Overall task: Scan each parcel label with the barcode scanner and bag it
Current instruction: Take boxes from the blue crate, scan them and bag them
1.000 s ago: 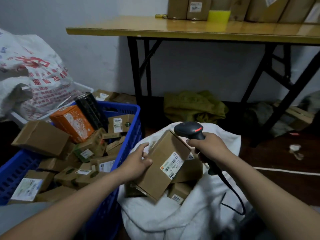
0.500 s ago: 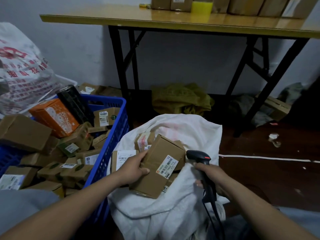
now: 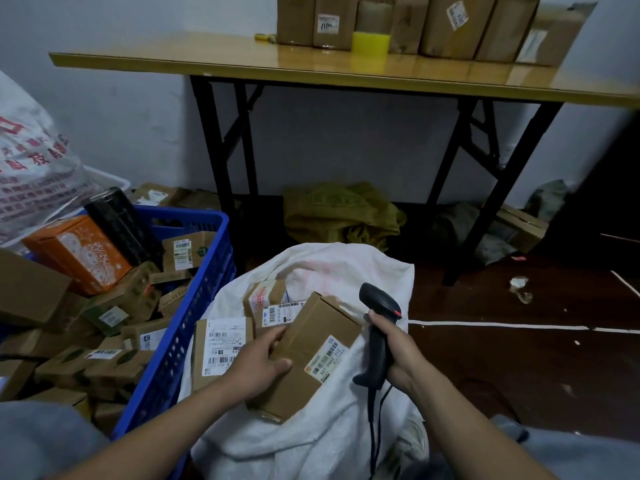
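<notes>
Gripping the parcel [image 3: 311, 355] with our left hand [image 3: 258, 363] at the open mouth of the white bag [image 3: 311, 445], we are clasping the barcode scanner [image 3: 379, 327] in our right hand [image 3: 394, 348] beside it, perhaps risking the parcel snagging the slack rim and sliding out.

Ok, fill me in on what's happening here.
A person is bagging parcels. The left hand grips a cardboard parcel, labelled face up, and has it in the mouth of the white sack, on top of other boxes already inside. The right hand holds the barcode scanner upright by its handle beside the sack. The blue crate on the left is heaped with more parcels.
</notes>
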